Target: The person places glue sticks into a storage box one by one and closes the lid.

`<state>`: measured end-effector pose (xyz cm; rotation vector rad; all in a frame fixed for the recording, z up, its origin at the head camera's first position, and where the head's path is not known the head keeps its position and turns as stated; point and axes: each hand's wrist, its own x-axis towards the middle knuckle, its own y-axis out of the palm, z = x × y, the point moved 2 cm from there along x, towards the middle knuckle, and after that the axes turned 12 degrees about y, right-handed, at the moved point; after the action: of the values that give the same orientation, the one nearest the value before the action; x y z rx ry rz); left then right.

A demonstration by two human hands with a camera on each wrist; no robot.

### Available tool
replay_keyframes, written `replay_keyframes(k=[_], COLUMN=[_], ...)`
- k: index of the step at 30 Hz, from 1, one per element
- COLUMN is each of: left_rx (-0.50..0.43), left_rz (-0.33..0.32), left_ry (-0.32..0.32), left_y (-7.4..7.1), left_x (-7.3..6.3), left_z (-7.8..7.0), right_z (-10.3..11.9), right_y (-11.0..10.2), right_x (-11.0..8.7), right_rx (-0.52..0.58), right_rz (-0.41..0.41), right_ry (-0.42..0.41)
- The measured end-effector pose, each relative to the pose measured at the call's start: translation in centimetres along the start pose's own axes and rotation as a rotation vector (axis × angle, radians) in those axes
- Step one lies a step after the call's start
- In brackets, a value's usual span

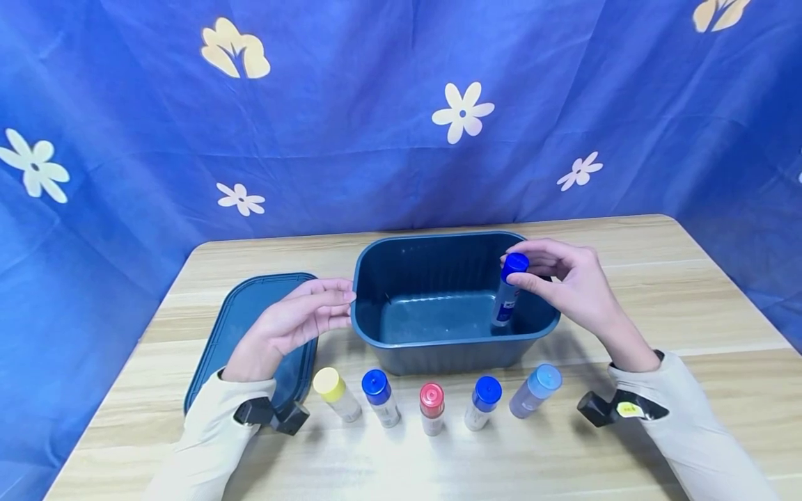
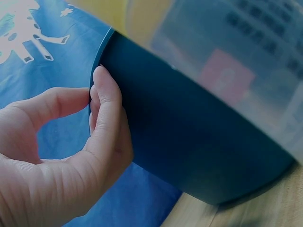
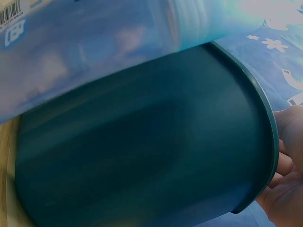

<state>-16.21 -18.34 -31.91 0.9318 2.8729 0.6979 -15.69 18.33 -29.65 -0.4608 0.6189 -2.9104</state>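
Note:
A dark teal plastic bin (image 1: 438,358) stands open on the table. At its right end my right hand (image 1: 579,282) holds a blue-capped glue stick (image 1: 505,306) by the cap, upright inside the bin. Whether the stick's base touches the floor of the bin I cannot tell. My left hand (image 1: 301,316) pinches the left rim, with the fingers (image 2: 109,113) against the outer wall. In front of the bin stand several glue sticks: yellow-capped (image 1: 330,385), blue-capped (image 1: 376,387), red-capped (image 1: 431,398), another blue-capped (image 1: 486,394) and light-blue-capped (image 1: 542,379).
A flat teal lid (image 1: 247,313) lies on the wooden table (image 1: 677,299) at the left, partly under my left forearm. Behind the table hangs a blue cloth (image 1: 363,139) with flower prints. Large in both wrist views, glue sticks block part of the bin.

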Motion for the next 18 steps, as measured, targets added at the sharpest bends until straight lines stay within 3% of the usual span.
replay_keyframes(k=[10,18], left_rx=[0.013,0.051], left_rz=[-0.018,-0.025], left_ry=[0.001,-0.01], left_y=[-0.07,0.28], left_x=[-0.56,-0.16], left_z=[-0.29,-0.23], right_z=[0.25,0.16], right_y=[0.42,0.35], right_x=[0.3,-0.04], right_rx=[-0.04,-0.095], right_rz=[0.02,0.008], right_ry=[0.007,-0.012])
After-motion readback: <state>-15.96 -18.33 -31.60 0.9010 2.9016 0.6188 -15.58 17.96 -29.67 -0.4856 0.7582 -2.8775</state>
